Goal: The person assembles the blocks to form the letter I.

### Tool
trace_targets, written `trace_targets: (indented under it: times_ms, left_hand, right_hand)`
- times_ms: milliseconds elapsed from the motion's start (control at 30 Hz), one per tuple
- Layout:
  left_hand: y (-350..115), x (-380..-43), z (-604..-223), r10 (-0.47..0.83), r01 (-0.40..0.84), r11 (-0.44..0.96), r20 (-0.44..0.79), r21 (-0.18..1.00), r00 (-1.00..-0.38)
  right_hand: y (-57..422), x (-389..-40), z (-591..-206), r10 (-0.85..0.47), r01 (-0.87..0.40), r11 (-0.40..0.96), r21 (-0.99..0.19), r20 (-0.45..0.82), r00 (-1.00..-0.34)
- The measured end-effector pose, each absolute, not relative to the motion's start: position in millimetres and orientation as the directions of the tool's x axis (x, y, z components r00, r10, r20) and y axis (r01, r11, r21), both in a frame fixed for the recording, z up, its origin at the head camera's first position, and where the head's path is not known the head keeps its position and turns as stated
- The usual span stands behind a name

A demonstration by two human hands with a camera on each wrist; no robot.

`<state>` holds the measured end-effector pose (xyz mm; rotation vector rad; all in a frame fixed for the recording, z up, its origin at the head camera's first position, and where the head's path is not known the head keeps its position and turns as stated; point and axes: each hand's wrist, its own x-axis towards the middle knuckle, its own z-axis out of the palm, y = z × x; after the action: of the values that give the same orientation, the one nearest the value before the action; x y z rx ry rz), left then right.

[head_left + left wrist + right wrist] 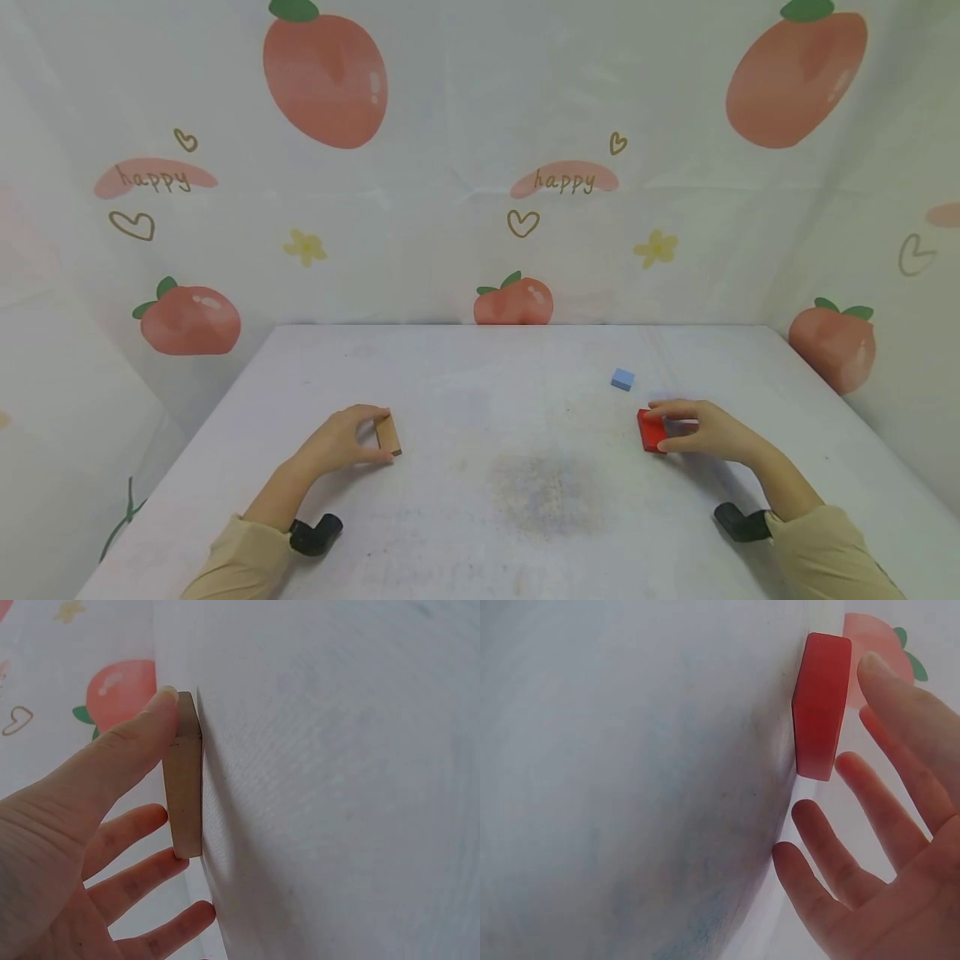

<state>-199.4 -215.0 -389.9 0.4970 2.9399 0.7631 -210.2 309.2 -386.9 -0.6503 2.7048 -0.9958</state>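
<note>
My left hand (345,437) pinches a tan wooden block (387,435) on the left of the table, thumb at its near end and a finger at its far end. In the left wrist view the thumb presses the block's (184,787) end, and the other fingers spread beside it. On the right, my right hand (701,429) reaches around a red block (652,431), which lies on the table. The right wrist view has that red block (823,705) with a small gap to the thumb; the fingers are spread and loosely bent.
A small blue block (622,379) lies behind the red one, slightly to its left. The white table (465,500) has a stained patch near the middle front. A fruit-printed cloth (450,125) hangs behind and at both sides. Dark wrist devices (317,535) sit by the sleeves.
</note>
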Motion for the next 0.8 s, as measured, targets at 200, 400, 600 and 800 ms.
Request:
trace_targets:
  times_ms: [200,400,600,800]
  left_hand:
    - [-214.1,-196.7,-386.7,0.328,0.302,0.825,0.03,0.478,-0.944]
    - [-214.6,-197.9,-386.7,0.318,0.299,0.833,0.04,0.465,-0.947]
    - [-215.4,-199.0,-388.8,0.324,0.318,0.838,0.065,0.443,-0.944]
    - [-212.1,-199.8,-386.8,0.339,0.342,0.833,0.086,0.436,-0.937]
  right_hand:
    - [307.6,-213.1,-388.2,-0.441,-0.308,0.694,-0.651,-0.046,-0.896]
    - [304.6,-212.9,-388.0,-0.411,-0.285,0.728,-0.624,-0.065,-0.909]
    - [303.7,-213.9,-388.3,-0.387,-0.26,0.742,-0.618,-0.079,-0.919]
    - [302.9,-214.3,-388.9,-0.38,-0.249,0.746,-0.618,-0.087,-0.921]
